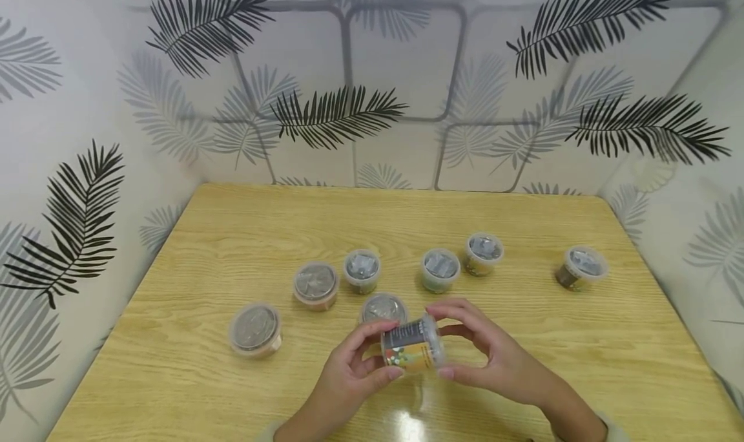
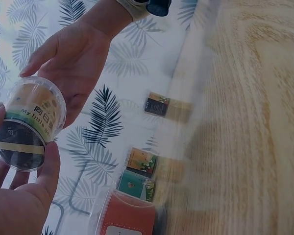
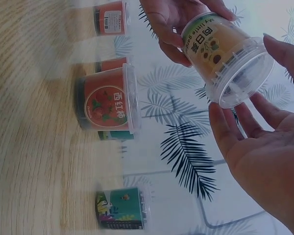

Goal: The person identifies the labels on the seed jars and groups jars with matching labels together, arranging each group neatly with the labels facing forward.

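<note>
Between both hands a small lidded plastic cup [image 1: 409,348] is held up tilted over the table. Its orange label reads "My little garden" and has sunflowers on it, as the right wrist view shows. My left hand [image 1: 354,364] grips the cup around its dark base end [image 2: 18,147]. At the other end, the thumb and fingers of my right hand [image 1: 494,355] span the rim of the clear lid [image 3: 250,68]. The lid sits on the cup. Just behind the held cup stands a wider red-labelled cup [image 3: 105,100], partly hidden by it in the head view.
Two wider lidded cups [image 1: 256,329] [image 1: 316,284] stand to the left on the wooden table [image 1: 232,222]. Smaller cups [image 1: 361,269] [image 1: 440,269] stand behind the hands, with another cup [image 1: 484,251] beyond. One more cup [image 1: 583,266] is far right. A leaf-patterned wall covering [image 1: 401,67] surrounds the table.
</note>
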A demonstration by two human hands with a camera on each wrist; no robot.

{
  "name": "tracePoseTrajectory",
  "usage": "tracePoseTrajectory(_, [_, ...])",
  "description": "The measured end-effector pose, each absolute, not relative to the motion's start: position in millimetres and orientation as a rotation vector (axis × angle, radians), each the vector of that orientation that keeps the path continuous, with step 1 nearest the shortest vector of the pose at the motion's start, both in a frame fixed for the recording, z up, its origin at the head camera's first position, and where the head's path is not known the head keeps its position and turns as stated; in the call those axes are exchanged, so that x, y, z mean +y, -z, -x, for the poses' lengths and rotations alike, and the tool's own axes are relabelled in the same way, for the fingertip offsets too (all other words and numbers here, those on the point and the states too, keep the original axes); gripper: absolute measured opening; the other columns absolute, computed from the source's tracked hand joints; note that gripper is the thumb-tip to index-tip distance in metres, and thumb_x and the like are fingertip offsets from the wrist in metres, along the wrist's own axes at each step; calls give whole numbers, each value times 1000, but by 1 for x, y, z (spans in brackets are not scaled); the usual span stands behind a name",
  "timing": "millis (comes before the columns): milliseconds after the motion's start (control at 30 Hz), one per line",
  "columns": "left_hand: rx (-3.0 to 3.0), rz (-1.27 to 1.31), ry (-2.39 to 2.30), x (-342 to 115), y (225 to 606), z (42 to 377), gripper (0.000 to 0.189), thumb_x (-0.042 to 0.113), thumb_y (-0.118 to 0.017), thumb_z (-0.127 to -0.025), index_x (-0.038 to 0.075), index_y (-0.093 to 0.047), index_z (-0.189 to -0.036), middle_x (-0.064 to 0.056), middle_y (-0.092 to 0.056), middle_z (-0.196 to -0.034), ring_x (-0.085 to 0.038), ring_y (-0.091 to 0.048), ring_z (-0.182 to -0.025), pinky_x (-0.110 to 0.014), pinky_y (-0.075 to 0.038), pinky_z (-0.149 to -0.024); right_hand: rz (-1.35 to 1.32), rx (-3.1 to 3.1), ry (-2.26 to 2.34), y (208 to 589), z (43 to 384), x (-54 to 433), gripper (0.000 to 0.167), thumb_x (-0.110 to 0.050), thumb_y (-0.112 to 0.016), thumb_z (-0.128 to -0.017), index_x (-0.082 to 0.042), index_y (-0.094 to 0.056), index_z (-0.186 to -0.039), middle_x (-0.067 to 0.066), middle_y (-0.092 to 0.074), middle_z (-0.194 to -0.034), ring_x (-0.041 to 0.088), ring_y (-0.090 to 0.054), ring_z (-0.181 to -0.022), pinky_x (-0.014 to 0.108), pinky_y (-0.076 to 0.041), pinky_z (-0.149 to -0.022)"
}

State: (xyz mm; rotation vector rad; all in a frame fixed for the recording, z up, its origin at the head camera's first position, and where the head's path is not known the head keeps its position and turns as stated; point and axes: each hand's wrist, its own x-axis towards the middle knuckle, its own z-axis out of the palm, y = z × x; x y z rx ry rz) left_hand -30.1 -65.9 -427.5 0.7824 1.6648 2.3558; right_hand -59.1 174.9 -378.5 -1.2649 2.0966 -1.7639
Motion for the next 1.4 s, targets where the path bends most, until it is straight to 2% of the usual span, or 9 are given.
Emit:
tracePoseTrajectory(300, [1634,-757,-2322,-68,426,32,50,-2,-60,-87,0,-39,-133,-21,-36,-130,-29,-45,-112,-36,-48,-90,1174,2073,1767,386,62,178,64,11,-67,-78,2,-39,-136,16,-41,-137,24,-42,-123,36,-45,-93])
tracePoseTrajectory(633, [1672,-693,-2246,-72,423,31,54,-1,-62,-86,5,-38,-134,-19,-33,-133,-30,-42,-115,-36,-47,-91,1060,2086,1786,385,63,177,59,9,-66,-80,-2,-43,-134,13,-46,-135,25,-47,-118,37,-47,-91])
tracePoseTrajectory(800, [1782,-774,-2200,-72,424,31,55,0,-63,-86,6,-37,-134,-17,-33,-133,-29,-42,-114,-37,-47,-91,971,2101,1772,385,63,177,56,4,-66,-82,-5,-46,-133,10,-48,-133,24,-48,-117,38,-47,-91])
tracePoseTrajectory(900, [1816,-793,-2192,-73,425,31,55,0,-64,-85,7,-37,-133,-17,-35,-133,-28,-43,-114,-38,-46,-92,950,2102,1768,386,63,176,55,3,-66,-83,-6,-46,-133,13,-48,-132,24,-48,-116,38,-47,-90])
tracePoseTrajectory(1100, [1844,-736,-2212,-72,425,30,55,0,-65,-84,8,-40,-133,-15,-36,-134,-29,-44,-115,-41,-47,-90,956,2090,1771,389,64,175,53,4,-62,-85,-6,-44,-134,11,-45,-134,24,-46,-119,39,-47,-91])
tracePoseTrajectory(1267, [1798,-675,-2264,-71,424,29,54,-3,-64,-85,5,-40,-133,-17,-37,-133,-27,-45,-114,-38,-48,-89,995,2073,1769,390,65,176,58,5,-62,-85,-6,-40,-138,8,-41,-138,24,-42,-122,39,-45,-93])
tracePoseTrajectory(1400, [1736,-620,-2285,-72,422,29,54,-3,-63,-85,5,-40,-133,-17,-36,-132,-25,-46,-112,-35,-49,-89,1091,2019,1780,391,65,175,63,10,-61,-84,-2,-35,-140,13,-36,-141,26,-38,-126,37,-44,-96])
